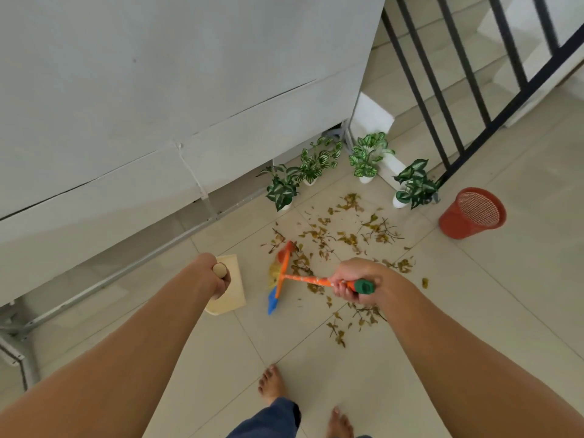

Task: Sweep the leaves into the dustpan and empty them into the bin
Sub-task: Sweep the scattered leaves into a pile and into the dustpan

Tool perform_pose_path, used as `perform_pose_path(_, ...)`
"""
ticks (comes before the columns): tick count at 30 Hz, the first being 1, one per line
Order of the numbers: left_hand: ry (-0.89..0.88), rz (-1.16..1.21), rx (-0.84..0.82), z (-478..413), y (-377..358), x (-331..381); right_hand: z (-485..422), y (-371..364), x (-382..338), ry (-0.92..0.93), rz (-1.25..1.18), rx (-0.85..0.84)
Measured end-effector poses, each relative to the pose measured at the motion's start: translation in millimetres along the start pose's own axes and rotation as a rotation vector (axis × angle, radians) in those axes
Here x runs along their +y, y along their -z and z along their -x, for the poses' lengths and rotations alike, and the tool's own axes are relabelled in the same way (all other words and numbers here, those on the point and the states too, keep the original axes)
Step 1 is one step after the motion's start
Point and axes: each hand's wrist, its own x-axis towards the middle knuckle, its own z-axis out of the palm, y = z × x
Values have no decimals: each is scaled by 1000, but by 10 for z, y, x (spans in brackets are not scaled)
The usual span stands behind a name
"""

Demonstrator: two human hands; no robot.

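Our left hand [210, 275] is curled tight round the top of the dustpan [235, 292] handle. The pale dustpan sits on the floor [474, 295]. Our right hand [355, 279] grips the orange broom [284, 267] near its green end. The broom head touches the floor just beside the dustpan, at the edge of the dry leaves [347, 237]. The red bin [472, 216] stands past the leaves on the right, near some small plants [366, 156].
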Motion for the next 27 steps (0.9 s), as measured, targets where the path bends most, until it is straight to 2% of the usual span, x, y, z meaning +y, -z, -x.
perform_pose_path(7, 16, -13, -16, 29, -167, 51, 279, 194, 29, 33, -15, 25)
perform_pose_path(14, -2, -56, -19, -58, -186, 161, 177, -130, -119, 82, -9, -63)
perform_pose_path(19, -14, -103, -16, -139, -163, 131, -152, -311, -141, 28, 2, -86)
perform_pose_path(27, -22, -131, -10, -182, -241, 63, 170, 84, 60, 31, -54, -21)
